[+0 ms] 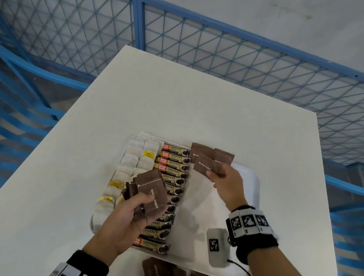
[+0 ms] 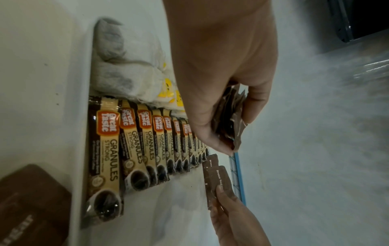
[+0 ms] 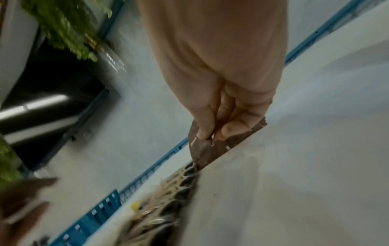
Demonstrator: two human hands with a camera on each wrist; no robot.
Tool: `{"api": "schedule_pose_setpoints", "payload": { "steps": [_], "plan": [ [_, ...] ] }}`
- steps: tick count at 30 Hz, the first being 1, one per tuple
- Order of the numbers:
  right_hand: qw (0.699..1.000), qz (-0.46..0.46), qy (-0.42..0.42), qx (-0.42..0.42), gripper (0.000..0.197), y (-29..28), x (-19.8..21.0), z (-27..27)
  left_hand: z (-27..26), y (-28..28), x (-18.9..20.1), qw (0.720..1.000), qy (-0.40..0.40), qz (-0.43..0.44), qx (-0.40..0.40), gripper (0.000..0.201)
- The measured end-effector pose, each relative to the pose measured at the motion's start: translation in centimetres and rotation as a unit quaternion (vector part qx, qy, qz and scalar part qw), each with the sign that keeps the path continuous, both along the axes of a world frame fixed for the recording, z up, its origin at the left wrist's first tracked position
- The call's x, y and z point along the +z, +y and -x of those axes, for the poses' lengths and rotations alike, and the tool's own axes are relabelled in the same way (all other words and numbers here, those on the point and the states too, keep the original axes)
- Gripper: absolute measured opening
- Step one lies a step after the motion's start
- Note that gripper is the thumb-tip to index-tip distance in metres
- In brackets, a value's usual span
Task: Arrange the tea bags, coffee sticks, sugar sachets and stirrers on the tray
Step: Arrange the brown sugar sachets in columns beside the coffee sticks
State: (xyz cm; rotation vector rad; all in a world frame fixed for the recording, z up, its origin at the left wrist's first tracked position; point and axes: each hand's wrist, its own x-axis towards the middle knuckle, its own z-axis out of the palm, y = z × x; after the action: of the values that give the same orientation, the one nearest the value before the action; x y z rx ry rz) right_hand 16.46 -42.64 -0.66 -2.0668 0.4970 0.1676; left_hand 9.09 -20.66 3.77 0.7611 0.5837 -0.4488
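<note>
as left hand (image 1: pixel 126 214) grips sugar sachets (image 1: pixel 149 194) — right hand (image 1: pixel 226 181) pinches one sachet (image 1: pixel 205 165) | two on tray (image 1: pixel 252 182)

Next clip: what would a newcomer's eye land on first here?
Probably the long row of coffee sticks down the middle of the white tray, tea bags alongside. Then the brown sugar sachets: a stack gripped in the left hand, one pinched by the right hand at the tray's far end.

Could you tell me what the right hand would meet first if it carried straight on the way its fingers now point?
Most likely the brown sugar sachets already laid at the far end of the tray. The right hand pinches one sachet just short of them; depth is unclear from the head view.
</note>
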Motion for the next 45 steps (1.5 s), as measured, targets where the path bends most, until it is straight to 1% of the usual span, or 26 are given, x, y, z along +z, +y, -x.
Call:
{"api": "schedule_pose_setpoints", "payload": {
  "steps": [2, 8, 16, 20, 22, 25, 27, 30, 33, 35, 37, 38, 43, 45],
  "plan": [
    [1.000, 0.026, -0.009, -0.013, 0.014, -0.2, -0.2, -0.8, 0.0, 0.0, -0.1, 1.000, 0.003, -0.009, 0.000, 0.024],
    [0.999, 0.035, -0.026, -0.019, 0.032, 0.2, -0.8, -2.3, -0.2, 0.2, 0.1, 1.000, -0.004, -0.026, -0.001, 0.023],
    [0.996, 0.081, -0.047, -0.005, 0.038, 1.0, -1.5, -2.8, -0.1, 0.3, 0.1, 0.999, -0.006, -0.041, -0.009, 0.024],
    [0.994, 0.084, -0.067, -0.009, 0.042, 1.0, -1.4, -2.4, 0.0, 0.3, 0.0, 0.999, -0.008, -0.043, -0.008, 0.024],
    [0.991, 0.103, -0.086, -0.006, 0.041, 1.2, -1.2, -2.1, -0.1, 0.2, -0.1, 0.999, -0.011, -0.041, -0.007, 0.024],
    [0.984, 0.125, -0.121, 0.037, 0.025, 2.2, -0.6, -1.1, -0.1, 0.1, -0.2, 0.999, -0.018, -0.041, -0.012, 0.025],
    [0.984, 0.080, -0.136, 0.083, 0.017, 3.3, 0.4, -0.2, -0.1, 0.0, -0.4, 0.999, -0.021, -0.042, -0.017, 0.027],
    [0.978, -0.017, -0.121, 0.168, 0.022, 5.2, 1.9, 1.6, 0.0, -0.2, -0.4, 0.998, -0.025, -0.053, -0.029, 0.027],
    [0.971, -0.117, -0.086, 0.191, 0.028, 6.6, 2.9, 3.0, 0.3, -0.5, -0.3, 0.994, -0.035, -0.086, -0.052, 0.025],
    [0.962, -0.160, -0.064, 0.211, 0.023, 7.1, 3.3, 3.5, 0.4, -0.5, -0.2, 0.992, -0.044, -0.103, -0.065, 0.024],
    [0.953, -0.186, -0.052, 0.232, 0.013, 7.4, 3.6, 3.7, 0.6, -0.5, -0.2, 0.990, -0.053, -0.107, -0.071, 0.024],
    [0.951, -0.196, -0.049, 0.235, 0.011, 7.4, 3.6, 3.8, 0.6, -0.4, -0.1, 0.990, -0.057, -0.104, -0.071, 0.025],
    [0.953, -0.196, -0.055, 0.225, 0.014, 7.4, 3.0, 4.1, 0.6, 0.0, -0.1, 0.997, -0.047, -0.057, -0.032, 0.025],
    [0.953, -0.197, -0.049, 0.224, 0.014, 7.3, 3.0, 4.3, 0.6, 0.1, -0.3, 0.998, -0.036, -0.057, -0.017, 0.026]
  ]
}}
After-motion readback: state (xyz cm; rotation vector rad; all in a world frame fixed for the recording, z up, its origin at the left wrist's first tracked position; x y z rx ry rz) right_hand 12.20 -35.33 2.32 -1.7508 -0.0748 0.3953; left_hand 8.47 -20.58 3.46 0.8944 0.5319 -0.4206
